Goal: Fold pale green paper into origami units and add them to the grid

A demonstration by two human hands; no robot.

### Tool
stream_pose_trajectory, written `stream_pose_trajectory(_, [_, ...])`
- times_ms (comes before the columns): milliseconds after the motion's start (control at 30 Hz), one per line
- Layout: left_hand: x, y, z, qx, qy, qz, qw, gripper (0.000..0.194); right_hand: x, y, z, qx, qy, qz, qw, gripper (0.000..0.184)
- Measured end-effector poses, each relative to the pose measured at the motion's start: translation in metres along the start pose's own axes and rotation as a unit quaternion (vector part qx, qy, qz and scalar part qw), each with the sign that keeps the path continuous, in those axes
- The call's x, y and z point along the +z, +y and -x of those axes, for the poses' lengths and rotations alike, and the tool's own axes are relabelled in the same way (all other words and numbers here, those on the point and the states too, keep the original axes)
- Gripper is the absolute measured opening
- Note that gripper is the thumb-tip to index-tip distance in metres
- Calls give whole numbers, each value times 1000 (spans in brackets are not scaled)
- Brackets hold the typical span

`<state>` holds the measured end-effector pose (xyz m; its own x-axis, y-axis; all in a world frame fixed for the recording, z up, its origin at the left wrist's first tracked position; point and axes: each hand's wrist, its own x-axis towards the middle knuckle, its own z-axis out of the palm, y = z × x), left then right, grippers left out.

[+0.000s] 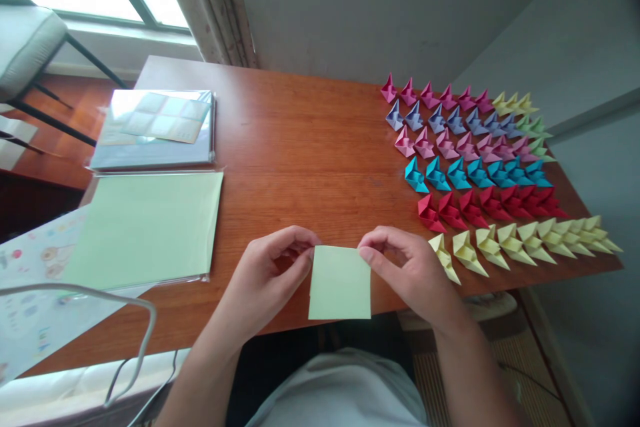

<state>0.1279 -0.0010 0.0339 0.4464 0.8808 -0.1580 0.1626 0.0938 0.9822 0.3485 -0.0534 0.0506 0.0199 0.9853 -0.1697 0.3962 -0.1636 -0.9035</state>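
Observation:
A small pale green sheet of paper (341,283) is held by its two far corners at the table's front edge. My left hand (277,273) pinches the upper left corner between thumb and fingers. On the other side, my right hand (403,267) pinches the upper right corner the same way. The sheet looks flat, its near edge reaching past the edge of the table. Close by my right hand begins a row of pale yellow folded paper pieces (490,247).
Rows of folded paper in red (470,209), turquoise (459,175), pink, purple and magenta stand on the right of the wooden table (300,147). At the left lie a pack of green paper (150,227), a wrapped stack (150,153) and a white cable (147,320).

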Motion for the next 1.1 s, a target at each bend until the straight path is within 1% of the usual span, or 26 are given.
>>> stream_pose_trajectory(167, [2,-1,1,-10,-1,22,1000,10,1,0,-1,-3,-1,0,1000,14])
stream_pose_trajectory(333, [3,-3,2,-7,16,44,999,18,1,-1,-1,-3,-2,-1,1000,14])
stream_pose_trajectory(500, [5,1,3,-2,25,58,998,14,2,2,-3,0,3,-1,1000,14])
stream_pose_trajectory(633, [8,5,2,-15,44,76,996,11,3,5,-2,0,2,1,1000,14])
stream_pose_trajectory(800, [10,5,0,-20,54,101,993,11,4,2,-2,-4,-11,20,1000,12])
stream_pose_trajectory(900, [11,6,0,-10,64,84,994,11,5,-2,-1,-15,-29,45,998,11])
stream_pose_trajectory(1000, [11,8,-1,7,75,39,996,11,6,-3,-1,-25,-45,67,996,10])
stream_pose_trajectory(1100, [11,10,-2,18,80,4,997,11,7,-2,0,-29,-42,79,996,9])
